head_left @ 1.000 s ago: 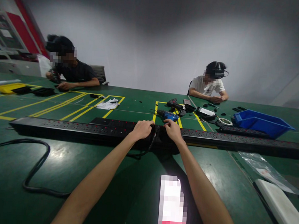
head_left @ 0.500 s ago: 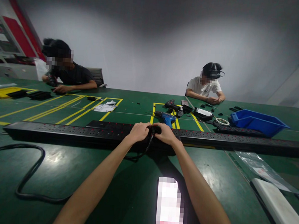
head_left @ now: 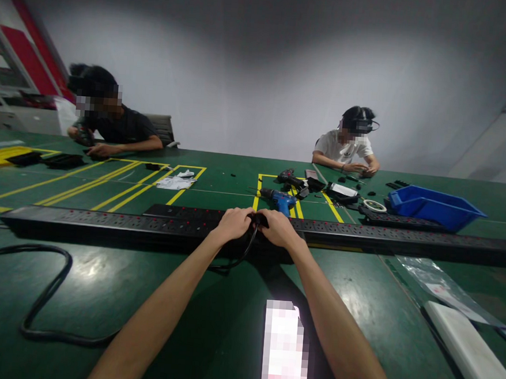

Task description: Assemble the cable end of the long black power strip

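Observation:
My left hand [head_left: 234, 223] and my right hand [head_left: 277, 227] meet over the middle of a long black power strip [head_left: 103, 220] with rows of sockets and small red marks. The fingers of both are bent inward and closed around the upper end of a black cable [head_left: 249, 249]. Whatever sits at that end is dark and mostly hidden by my fingertips. From between my hands the cable hangs down the strip's near side onto the table. A thick black cord [head_left: 50, 291] loops at the left and passes under my left forearm.
Beyond the strip lie a blue cordless drill [head_left: 280, 200], a blue bin [head_left: 436, 208] and a roll of tape [head_left: 374, 206]. A lit phone [head_left: 287, 348] is between my forearms; a white device [head_left: 467, 351] lies right, near a plastic bag [head_left: 441, 286]. Two people sit opposite.
My hands stay together at the same spot on the strip, my right fingers curled slightly further in. The whole view has shifted a little.

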A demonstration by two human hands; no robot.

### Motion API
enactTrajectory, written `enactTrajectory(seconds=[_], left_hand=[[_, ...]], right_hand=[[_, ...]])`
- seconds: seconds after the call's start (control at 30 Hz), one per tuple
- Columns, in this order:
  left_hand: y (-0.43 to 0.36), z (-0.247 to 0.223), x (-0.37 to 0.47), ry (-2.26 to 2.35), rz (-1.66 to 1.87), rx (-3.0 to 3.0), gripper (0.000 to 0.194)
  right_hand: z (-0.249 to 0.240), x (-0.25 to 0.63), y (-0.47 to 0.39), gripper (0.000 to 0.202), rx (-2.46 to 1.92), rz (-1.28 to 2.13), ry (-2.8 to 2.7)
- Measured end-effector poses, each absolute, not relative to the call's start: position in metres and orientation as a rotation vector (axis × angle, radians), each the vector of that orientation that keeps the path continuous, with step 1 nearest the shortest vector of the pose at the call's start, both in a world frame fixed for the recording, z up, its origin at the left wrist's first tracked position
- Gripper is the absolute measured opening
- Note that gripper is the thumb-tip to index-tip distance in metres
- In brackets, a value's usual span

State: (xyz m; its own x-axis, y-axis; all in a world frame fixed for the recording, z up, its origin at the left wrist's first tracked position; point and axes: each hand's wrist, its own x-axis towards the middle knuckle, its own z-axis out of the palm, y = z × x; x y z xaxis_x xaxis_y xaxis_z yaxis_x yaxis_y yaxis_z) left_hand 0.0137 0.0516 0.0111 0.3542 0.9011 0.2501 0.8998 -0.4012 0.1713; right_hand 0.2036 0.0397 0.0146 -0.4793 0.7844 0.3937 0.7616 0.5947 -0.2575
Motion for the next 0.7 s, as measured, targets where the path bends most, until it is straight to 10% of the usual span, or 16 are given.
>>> enactTrajectory(seconds=[0.7], left_hand=[[0.049,0.014,0.013,1.697,0.478,2.572,0.034]], right_hand=[[0.009,0.207,0.055,0.036,-1.095,0.561,-2.121]])
